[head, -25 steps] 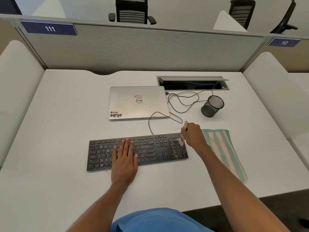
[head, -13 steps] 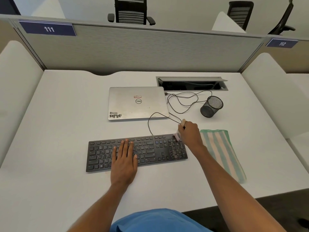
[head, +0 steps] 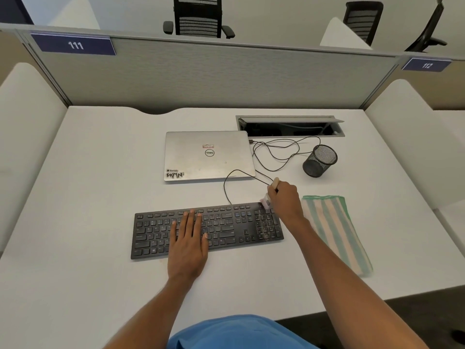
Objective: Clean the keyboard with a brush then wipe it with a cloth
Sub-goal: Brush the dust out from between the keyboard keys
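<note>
We see a black flat full-size keyboard [head: 226,231] lying near the front of the white desk [head: 100,185], its thin black cable [head: 227,185] looping back toward a closed silver laptop [head: 208,156]. The left hand [head: 187,244] rests palm down on the middle of the keys, its fingers [head: 191,220] released and straight, pressing the keyboard flat. The right hand [head: 285,201] is at the keyboard's far right corner, its fingers clenched round a small pale brush [head: 265,200]; the bristles touch the top edge above the number pad, and the handle's tip pokes out above the knuckles. A folded green-and-peach striped cloth [head: 337,233] lies on the desk just right of the keyboard, partly under the right forearm. Behind it, we see a black mesh pen cup [head: 319,161] near the open cable box [head: 289,127].
</note>
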The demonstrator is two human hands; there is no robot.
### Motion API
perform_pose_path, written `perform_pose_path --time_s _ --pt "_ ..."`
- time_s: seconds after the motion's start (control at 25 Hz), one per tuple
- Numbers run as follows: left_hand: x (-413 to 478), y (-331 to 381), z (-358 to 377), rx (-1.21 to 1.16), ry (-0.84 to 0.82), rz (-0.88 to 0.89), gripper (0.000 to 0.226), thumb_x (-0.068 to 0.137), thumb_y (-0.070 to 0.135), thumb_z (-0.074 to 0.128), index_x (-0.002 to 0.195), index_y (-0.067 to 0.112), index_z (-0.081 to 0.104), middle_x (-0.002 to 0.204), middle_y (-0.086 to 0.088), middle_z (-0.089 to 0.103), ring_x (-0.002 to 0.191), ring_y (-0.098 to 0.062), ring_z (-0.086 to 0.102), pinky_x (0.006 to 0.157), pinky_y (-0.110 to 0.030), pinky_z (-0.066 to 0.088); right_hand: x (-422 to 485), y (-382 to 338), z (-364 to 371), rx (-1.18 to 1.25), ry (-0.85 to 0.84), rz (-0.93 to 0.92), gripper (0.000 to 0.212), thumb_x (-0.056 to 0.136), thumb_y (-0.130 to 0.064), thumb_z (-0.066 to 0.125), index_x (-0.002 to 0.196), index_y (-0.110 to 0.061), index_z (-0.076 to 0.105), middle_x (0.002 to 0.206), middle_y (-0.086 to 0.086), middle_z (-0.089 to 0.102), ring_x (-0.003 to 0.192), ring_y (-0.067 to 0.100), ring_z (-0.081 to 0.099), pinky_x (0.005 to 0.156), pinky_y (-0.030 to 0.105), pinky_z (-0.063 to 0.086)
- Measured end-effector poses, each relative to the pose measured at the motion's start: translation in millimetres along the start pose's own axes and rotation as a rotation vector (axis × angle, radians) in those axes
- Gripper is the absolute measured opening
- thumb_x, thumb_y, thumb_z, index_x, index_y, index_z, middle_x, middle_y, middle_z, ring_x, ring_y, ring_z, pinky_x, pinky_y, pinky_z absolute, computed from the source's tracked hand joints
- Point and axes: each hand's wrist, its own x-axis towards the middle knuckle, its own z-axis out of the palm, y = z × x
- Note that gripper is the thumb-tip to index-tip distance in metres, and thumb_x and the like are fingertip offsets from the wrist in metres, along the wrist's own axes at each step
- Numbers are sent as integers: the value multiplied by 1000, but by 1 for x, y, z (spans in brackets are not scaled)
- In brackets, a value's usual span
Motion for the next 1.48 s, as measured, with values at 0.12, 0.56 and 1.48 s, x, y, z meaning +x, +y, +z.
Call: perform_pose_path --time_s 0.12,0.56,1.48 --pt "1 0 -1 4 -6 3 63 108 41 29 166 16 29 174 -6 23 163 -22 12 132 -54 9 -10 6 8 45 -32 2 38 104 -23 50 70 -8 55 64 1 58 57 17 56 44 19 27" --pt "1 0 0 5 -6 1 63 108 41 27 165 15 31 174 -6 23 163 -22 12 132 -53 10 -18 -9 10 95 -18 -15 35 106 -25 49 79 -5 60 63 -5 54 57 11 54 44 16 29" --pt "0 0 -1 -3 -7 -4 63 108 41 27 166 15 29 174 -6 23 163 -21 12 131 -54 10 -29 -19 9 165 -87 -47 37 106 -21 48 71 -9 54 58 -4 56 54 8 57 51 19 34"
